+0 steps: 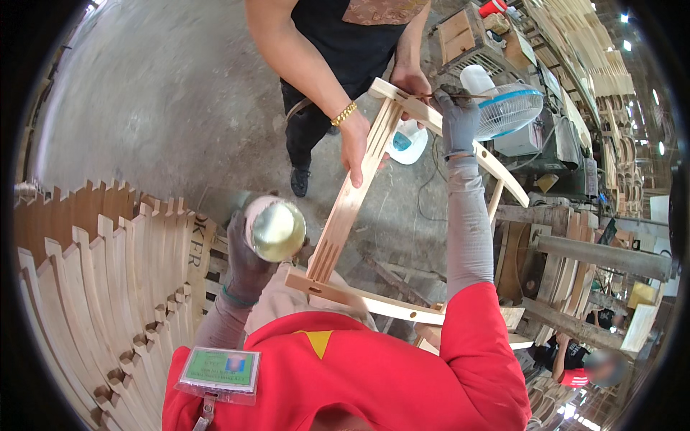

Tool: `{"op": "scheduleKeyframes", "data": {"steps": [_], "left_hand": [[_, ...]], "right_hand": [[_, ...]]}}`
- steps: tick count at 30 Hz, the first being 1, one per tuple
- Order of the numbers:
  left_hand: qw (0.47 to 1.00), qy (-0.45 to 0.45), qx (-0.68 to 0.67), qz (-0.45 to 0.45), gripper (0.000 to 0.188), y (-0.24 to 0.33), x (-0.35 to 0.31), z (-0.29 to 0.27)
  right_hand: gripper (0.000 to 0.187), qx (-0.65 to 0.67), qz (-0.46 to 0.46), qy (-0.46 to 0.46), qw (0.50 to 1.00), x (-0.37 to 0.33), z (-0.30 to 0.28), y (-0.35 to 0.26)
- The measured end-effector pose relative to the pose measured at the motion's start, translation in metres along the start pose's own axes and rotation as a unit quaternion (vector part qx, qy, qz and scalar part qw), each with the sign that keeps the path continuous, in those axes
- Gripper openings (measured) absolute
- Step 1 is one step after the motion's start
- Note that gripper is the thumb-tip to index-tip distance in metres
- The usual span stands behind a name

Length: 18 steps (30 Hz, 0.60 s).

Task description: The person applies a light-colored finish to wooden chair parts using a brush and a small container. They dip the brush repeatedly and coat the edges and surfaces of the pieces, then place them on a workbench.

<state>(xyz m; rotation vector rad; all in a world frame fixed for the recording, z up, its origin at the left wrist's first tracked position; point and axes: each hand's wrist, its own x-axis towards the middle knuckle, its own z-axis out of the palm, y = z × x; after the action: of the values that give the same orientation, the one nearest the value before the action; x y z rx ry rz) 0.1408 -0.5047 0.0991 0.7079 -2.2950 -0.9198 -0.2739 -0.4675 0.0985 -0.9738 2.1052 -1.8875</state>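
My left hand [244,258], in a dark glove, grips a round container [279,230] with pale yellowish contents. Stretched far out, my right hand [460,118] wears a grey glove and is closed on a thin brown stick [480,96]. The stick's other end lies over the joint of a pale wooden frame [359,190], which has a slatted crosspiece between curved side members. A co-worker's hand [354,147] grasps the crosspiece, and their other hand [411,82] holds the frame's far corner. The frame's near member [366,300] is close to my body.
Rows of shaped wooden pieces [108,280] stand at the left. A fan [510,111] with a blue rim stands beyond my right hand. A white container [408,144] sits on the concrete floor. Wooden beams [604,255] and racks fill the right side.
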Motion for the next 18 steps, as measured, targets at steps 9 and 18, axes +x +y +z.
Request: {"op": "scheduleKeyframes", "data": {"steps": [9, 18], "left_hand": [[0.871, -0.010, -0.479, -0.112, 0.046, 0.039, 0.065, 0.012], [0.758, 0.013, -0.643, -0.112, 0.045, 0.092, 0.055, 0.019]], "right_hand": [[0.019, 0.076, 0.059, 0.024, 0.995, -0.110, -0.006, -0.182], [0.017, 0.015, 0.018, -0.059, 0.998, -0.214, -0.010, -0.201]]}}
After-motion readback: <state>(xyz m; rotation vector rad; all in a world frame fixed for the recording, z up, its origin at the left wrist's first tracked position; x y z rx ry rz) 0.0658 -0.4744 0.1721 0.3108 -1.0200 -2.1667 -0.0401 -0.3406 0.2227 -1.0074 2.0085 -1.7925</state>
